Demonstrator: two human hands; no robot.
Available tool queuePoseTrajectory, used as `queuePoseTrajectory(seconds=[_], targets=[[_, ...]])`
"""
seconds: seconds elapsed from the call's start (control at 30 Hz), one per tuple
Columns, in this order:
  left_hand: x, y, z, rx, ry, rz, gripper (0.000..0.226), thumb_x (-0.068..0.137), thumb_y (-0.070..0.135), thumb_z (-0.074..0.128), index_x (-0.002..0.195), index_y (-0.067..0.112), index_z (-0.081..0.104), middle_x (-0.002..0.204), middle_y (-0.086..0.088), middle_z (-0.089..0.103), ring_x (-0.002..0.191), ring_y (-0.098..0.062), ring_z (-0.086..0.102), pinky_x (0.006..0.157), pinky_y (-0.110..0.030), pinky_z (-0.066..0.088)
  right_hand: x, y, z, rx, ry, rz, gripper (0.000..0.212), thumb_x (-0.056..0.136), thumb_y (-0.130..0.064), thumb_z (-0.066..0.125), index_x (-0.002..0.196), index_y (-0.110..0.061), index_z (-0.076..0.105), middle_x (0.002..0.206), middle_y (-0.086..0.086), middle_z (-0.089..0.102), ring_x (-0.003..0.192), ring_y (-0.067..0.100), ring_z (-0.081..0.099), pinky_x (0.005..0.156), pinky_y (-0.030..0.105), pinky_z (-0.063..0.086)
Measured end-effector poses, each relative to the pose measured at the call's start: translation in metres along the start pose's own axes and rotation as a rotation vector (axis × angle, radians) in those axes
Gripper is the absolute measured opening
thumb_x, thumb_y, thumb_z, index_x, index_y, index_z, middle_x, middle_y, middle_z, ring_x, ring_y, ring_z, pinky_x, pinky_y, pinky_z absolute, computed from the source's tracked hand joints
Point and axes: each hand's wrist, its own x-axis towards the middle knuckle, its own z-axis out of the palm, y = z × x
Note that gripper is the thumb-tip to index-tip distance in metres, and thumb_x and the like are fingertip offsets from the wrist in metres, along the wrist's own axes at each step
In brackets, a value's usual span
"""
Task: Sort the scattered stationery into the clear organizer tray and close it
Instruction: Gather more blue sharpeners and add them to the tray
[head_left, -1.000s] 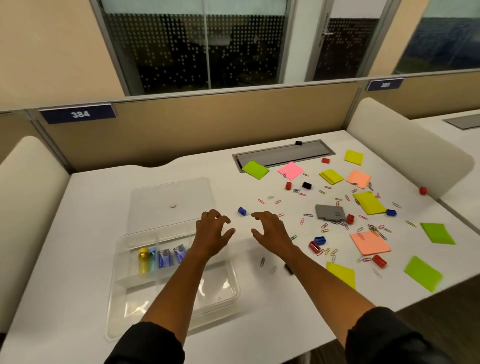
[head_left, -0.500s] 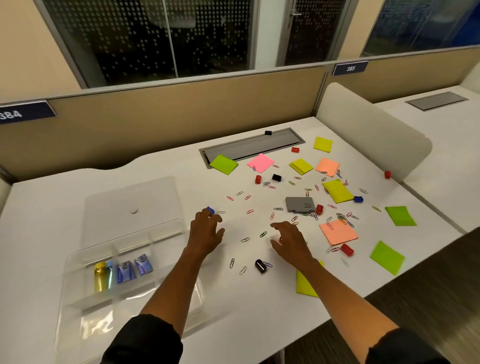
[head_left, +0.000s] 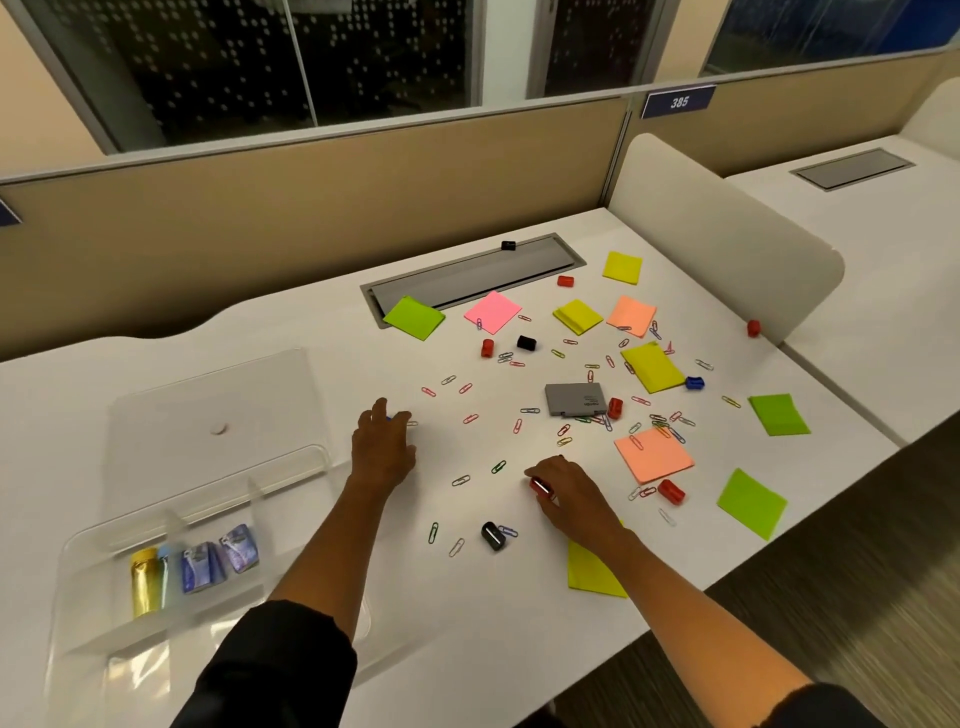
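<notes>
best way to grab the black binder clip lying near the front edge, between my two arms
Take the black binder clip across its two flat black sides, thumb on one, finger on the other, coming straight down from above. It lies on its side on the bare white desk, a silver strip showing on top. A blue paper clip touches its right side, so pinching front to back probably avoids dragging that along.

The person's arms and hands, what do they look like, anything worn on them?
Both forearms are bare. Dark, black-looking sleeves are pushed up near the elbows, one on the left arm and one on the right arm. The left hand and right hand wear no gloves. No watch, bracelet or ring shows on the wrists or fingers.
</notes>
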Motion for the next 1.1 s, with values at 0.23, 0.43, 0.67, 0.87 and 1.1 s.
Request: queuePoseTrajectory(seconds=[0.23, 0.43, 0.67, 0.87, 1.1], targets=[[0.006, 0.002, 0.01, -0.042, 0.014, -0.066, 0.05, 0.087, 0.011, 0.058, 0.136, 0.012, 0.047, 0.144, -0.016, 0.032, 0.13, -0.035, 0.035, 0.1, -0.043, 0.04, 0.005, 0.003, -0.005, 0.062, 0.011, 0.011, 0.032, 0.09, -0.019, 0.061, 0.121, -0.012, 0.06, 0.116, 0.005, 0.058, 0.104, 0.018, 0.056, 0.088, 0.023, 0.044], [0.006, 0.001, 0.015, -0.099, 0.121, -0.102, 0.028, 0.086, -0.004, 0.047, 0.11, 0.002, 0.061, 0.116, -0.019, 0.044, 0.105, -0.036, 0.046, 0.08, -0.042, 0.049, 0.014, 0.006, -0.011, 0.067, 0.032, 0.039, 0.036, 0.089, -0.025, 0.063, 0.124, -0.014, 0.058, 0.118, 0.003, 0.056, 0.104, 0.017, 0.056, 0.086, 0.023, 0.046], [-0.004, 0.005, 0.014, -0.244, 0.144, -0.068, 0.011, 0.081, -0.005, 0.05, 0.077, 0.005, 0.054, 0.09, -0.017, 0.053, 0.082, -0.032, 0.053, 0.064, -0.033, 0.037, 0.03, -0.005, -0.011, 0.079, 0.039, -0.007, 0.036, 0.088, -0.026, 0.064, 0.122, -0.017, 0.059, 0.117, 0.001, 0.058, 0.094, 0.013, 0.058, 0.077, 0.015, 0.043], [-0.019, -0.007, -0.003, -0.565, 0.073, -0.046, 0.016, 0.083, 0.006, 0.065, 0.085, 0.01, 0.049, 0.076, -0.006, 0.057, 0.063, -0.019, 0.05, 0.059, -0.029, 0.042, 0.055, -0.041, -0.002, 0.166, 0.038, -0.127, 0.035, 0.085, -0.023, 0.07, 0.118, -0.014, 0.062, 0.11, 0.003, 0.06, 0.083, 0.011, 0.059, 0.073, 0.018, 0.05], [-0.039, -0.04, -0.038, -0.578, 0.197, -0.083, 0.014, 0.081, 0.005, 0.069, 0.094, 0.009, 0.069, 0.091, -0.004, 0.068, 0.079, -0.014, 0.062, 0.071, -0.014, 0.046, 0.081, -0.11, 0.014, 0.308, 0.013, -0.294, 0.034, 0.081, -0.019, 0.074, 0.113, -0.012, 0.064, 0.105, 0.004, 0.061, 0.074, 0.01, 0.06, 0.065, 0.022, 0.054]])
